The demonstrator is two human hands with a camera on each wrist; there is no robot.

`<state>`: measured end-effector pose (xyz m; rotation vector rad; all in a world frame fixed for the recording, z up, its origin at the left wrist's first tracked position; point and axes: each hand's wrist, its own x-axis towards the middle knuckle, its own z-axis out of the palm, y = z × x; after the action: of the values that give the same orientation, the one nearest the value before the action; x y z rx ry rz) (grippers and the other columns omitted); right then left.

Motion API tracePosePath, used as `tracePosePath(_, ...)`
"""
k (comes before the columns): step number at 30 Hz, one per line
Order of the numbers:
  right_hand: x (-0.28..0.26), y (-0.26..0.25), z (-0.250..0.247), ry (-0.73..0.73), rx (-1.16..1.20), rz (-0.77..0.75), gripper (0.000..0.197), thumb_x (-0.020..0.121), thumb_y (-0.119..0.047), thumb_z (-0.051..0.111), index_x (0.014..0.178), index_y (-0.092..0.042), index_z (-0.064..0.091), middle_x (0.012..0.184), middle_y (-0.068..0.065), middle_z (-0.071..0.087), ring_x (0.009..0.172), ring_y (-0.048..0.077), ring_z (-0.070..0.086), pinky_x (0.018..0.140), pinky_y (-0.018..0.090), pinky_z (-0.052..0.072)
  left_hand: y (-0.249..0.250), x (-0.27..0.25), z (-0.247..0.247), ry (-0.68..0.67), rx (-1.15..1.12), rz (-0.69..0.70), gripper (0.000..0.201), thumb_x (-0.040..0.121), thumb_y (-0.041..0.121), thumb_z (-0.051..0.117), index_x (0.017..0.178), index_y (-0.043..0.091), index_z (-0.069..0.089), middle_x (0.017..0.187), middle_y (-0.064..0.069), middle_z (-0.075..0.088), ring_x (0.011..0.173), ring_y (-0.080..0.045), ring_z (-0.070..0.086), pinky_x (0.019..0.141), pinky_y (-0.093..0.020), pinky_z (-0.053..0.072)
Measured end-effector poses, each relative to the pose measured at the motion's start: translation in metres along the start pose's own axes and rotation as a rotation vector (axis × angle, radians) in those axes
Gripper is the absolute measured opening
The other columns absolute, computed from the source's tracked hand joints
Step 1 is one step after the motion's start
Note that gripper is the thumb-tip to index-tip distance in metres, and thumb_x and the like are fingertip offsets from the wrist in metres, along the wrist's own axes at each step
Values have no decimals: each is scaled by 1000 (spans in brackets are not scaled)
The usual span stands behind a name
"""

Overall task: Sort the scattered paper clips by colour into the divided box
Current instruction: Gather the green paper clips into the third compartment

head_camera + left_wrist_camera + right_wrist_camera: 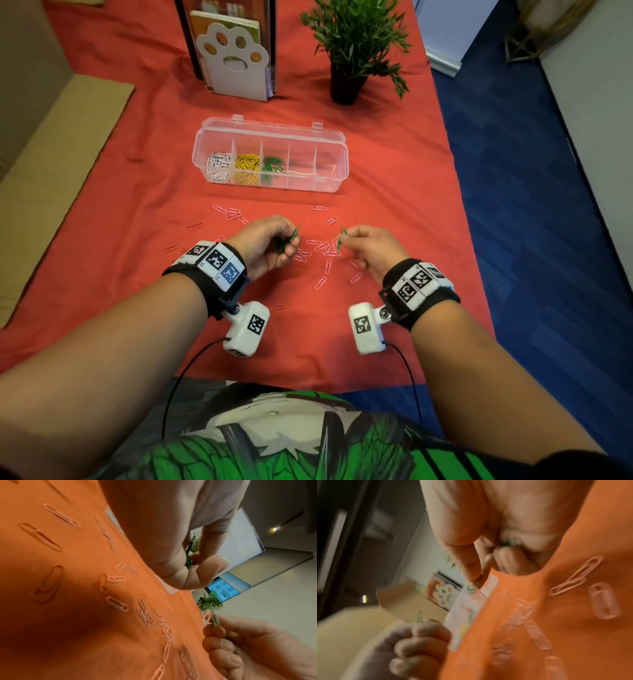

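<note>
A clear divided box (337, 161) stands on the red cloth, its lid open behind it. White clips (217, 164) fill the leftmost compartment, yellow clips (246, 168) the second, green clips (272, 164) the third; the two right ones look bare. Pink clips (327, 248) lie scattered in front of the box. My left hand (270, 241) grips a bunch of green clips (291, 238) above the cloth, also seen as green clips (188, 555). My right hand (366, 246) pinches green clips (342, 234) at its fingertips; green clips (471, 588) show blurred.
Behind the box stand a paw-shaped bookend (236, 61) with books and a potted plant (356, 41). Cardboard (51, 164) lies along the left. The table's right edge (459, 192) drops to blue floor. More pink clips (229, 212) lie left of the hands.
</note>
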<state>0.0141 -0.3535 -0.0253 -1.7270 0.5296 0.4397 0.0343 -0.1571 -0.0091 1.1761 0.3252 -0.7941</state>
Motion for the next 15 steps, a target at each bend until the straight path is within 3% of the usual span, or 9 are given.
tracePosePath(2, -5, -10, -1, -91, 352, 60, 21, 87, -4, 50, 70, -15, 53, 51, -7, 48, 37, 2, 33, 37, 16, 23, 10, 2, 4, 12, 29, 49, 21, 85, 0, 37, 71, 13, 45, 63, -5, 46, 43, -9, 42, 38, -14, 35)
tracePosePath(5, -10, -24, -1, -235, 663, 116, 16, 79, -11, 41, 69, -12, 52, 59, 2, 46, 46, 9, 35, 42, 20, 27, 26, 4, 4, -33, -23, 66, 21, 86, 0, 36, 80, 12, 52, 63, -3, 47, 46, -9, 44, 41, -15, 39)
tracePosePath(7, -8, -31, 1, -286, 731, 150, 18, 76, -20, 41, 64, -12, 52, 60, 1, 43, 48, 12, 33, 42, 21, 26, 36, 4, 2, -71, -72, 47, 27, 85, 1, 31, 82, 11, 56, 62, -1, 46, 49, -9, 45, 44, -17, 42)
tracePosePath(11, -2, -43, 15, -306, 749, 256, 29, 86, -27, 39, 60, -16, 45, 56, -3, 36, 43, 10, 31, 38, 19, 21, 49, 5, -3, -69, -102, -14, 24, 86, 13, 36, 72, 12, 56, 65, -2, 43, 53, -11, 48, 48, -19, 48)
tracePosePath(15, 2, -47, 27, -229, 727, 272, 24, 92, -15, 38, 77, -10, 56, 66, 0, 45, 49, 9, 44, 40, 17, 40, 54, 9, -9, 33, -22, -15, 22, 94, 15, 41, 81, 10, 58, 72, -3, 50, 55, -8, 54, 51, -17, 53)
